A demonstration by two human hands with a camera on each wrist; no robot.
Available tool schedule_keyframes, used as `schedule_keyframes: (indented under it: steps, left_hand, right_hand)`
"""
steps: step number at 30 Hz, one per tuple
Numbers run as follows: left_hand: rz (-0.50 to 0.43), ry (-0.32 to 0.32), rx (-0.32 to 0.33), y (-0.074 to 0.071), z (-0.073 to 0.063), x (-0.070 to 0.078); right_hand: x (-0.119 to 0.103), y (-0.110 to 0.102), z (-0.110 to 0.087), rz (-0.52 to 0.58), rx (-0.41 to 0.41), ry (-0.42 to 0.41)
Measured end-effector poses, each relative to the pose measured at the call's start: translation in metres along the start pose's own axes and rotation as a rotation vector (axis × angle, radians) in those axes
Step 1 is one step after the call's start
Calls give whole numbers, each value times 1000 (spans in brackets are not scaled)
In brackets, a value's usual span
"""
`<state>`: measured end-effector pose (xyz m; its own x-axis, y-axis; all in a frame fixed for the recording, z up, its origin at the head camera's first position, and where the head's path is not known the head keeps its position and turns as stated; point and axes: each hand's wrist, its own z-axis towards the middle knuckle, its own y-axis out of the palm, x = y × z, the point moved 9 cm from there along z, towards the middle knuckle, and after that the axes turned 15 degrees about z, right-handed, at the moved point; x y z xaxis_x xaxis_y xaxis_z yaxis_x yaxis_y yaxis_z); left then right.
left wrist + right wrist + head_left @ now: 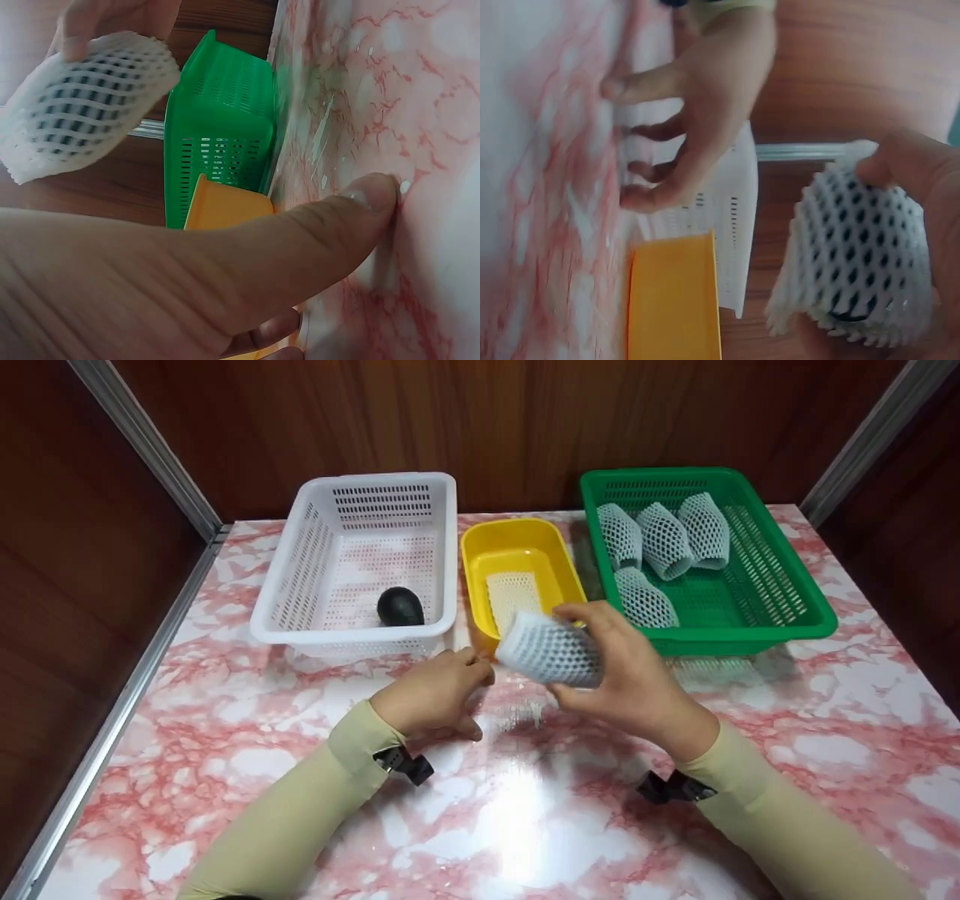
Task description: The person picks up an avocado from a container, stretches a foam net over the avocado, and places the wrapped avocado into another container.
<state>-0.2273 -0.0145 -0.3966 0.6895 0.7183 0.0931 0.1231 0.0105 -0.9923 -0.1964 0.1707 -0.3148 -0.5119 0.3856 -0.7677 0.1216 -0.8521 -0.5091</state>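
Note:
My right hand (630, 682) grips a dark fruit wrapped in a white foam net sleeve (551, 651), raised over the table just in front of the yellow basket (474, 585). The right wrist view shows the thumb and fingers round the netted fruit (859, 255), dark skin showing through the mesh. My left hand (442, 694) is low at the tabletop, between the white basket and the netted fruit. Its thumb (352, 202) reaches down to the table, and its fingers bend loosely with nothing held. A bare dark avocado-like fruit (400, 607) lies in the white basket (262, 607).
At the right stands a green basket (795, 585) with several netted fruits (666, 540) along its left side. The yellow basket holds white netting (514, 594) at its bottom. Wooden panels (517, 435) rise behind the baskets. The table (300, 840) has a red and white marbled top.

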Motion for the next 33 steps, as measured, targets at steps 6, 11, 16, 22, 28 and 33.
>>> schedule_keyframes:
  steps: [6, 11, 16, 22, 28, 33]
  left_hand:
    - [-5, -11, -2, 0, 1, -2]
    - [5, -24, -11, 1, 1, -4]
    - [9, -31, -17, 1, 1, -5]
    - [36, -53, -49, 5, 2, -5]
    - [63, -46, -66, 5, 6, -2]
    - [76, -75, -98, 8, 6, -4]
  right_hand:
    - [0, 17, -1, -123, -119, -37]
    - [1, 21, 0, -116, -142, -34]
    - [2, 17, 3, -74, -118, -38]
    - [10, -2, 9, -9, -78, 36]
    - [18, -44, 19, 43, 0, 166]
    - [37, -90, 40, -27, 40, 331]
